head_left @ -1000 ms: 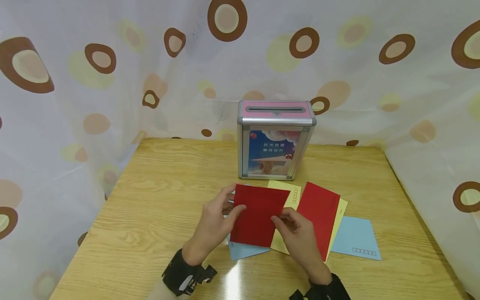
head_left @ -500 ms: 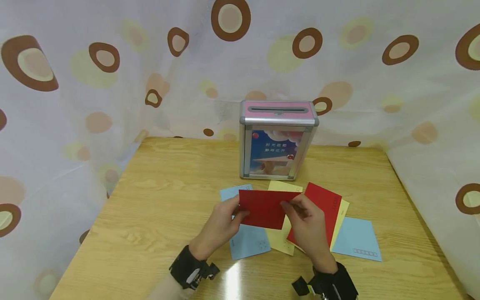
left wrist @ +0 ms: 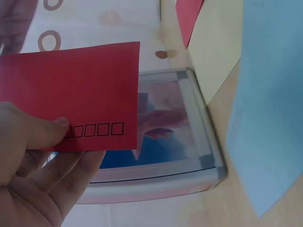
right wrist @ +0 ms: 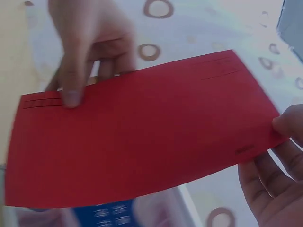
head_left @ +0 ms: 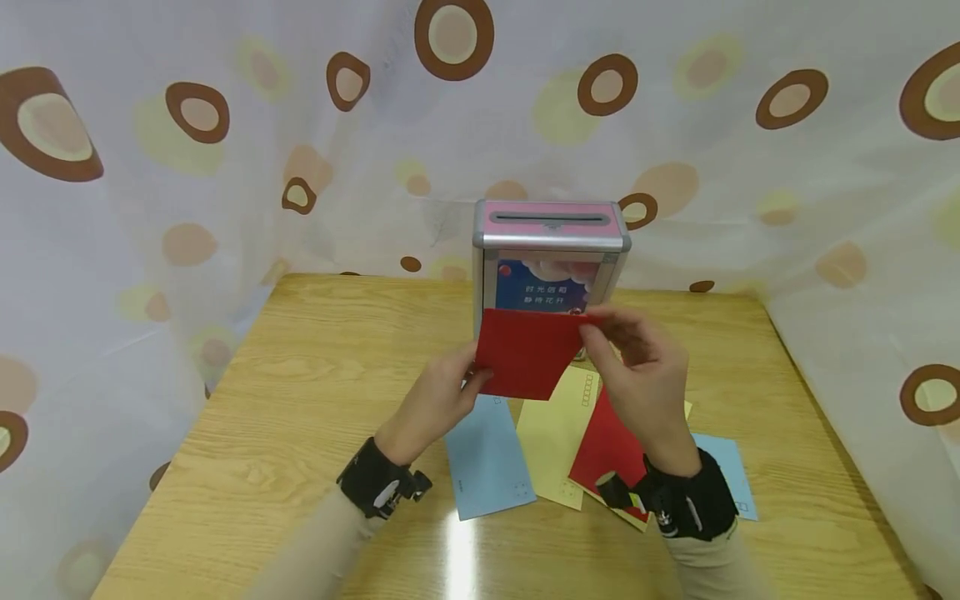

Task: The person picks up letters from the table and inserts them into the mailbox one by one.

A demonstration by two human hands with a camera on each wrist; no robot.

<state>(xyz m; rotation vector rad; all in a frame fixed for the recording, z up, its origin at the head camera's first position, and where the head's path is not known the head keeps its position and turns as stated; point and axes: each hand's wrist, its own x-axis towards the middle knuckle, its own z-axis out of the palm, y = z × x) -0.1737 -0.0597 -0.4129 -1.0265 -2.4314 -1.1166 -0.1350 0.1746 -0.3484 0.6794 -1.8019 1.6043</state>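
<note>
A red envelope (head_left: 525, 354) is held up between both hands, in front of the lower part of a silver-framed letter box (head_left: 553, 243) with a slot in its pink top. My left hand (head_left: 433, 400) pinches its left edge, thumb on the face beside a row of printed squares, as the left wrist view shows on the envelope (left wrist: 90, 94). At the opposite edge my right hand (head_left: 645, 379) pinches a corner between thumb and fingers. In the right wrist view the whole envelope (right wrist: 142, 137) shows, slightly bowed.
Below the hands lie a blue envelope (head_left: 491, 462), a yellow envelope (head_left: 553, 437) and another red envelope (head_left: 607, 450) on the wooden table (head_left: 300, 400). A second blue envelope (head_left: 723, 458) lies at the right. A patterned curtain (head_left: 375, 150) hangs behind the box.
Both hands have raised the red envelope from over the other envelopes toward the letter box. It has tilted on the way, and the right hand has risen further than the left.
</note>
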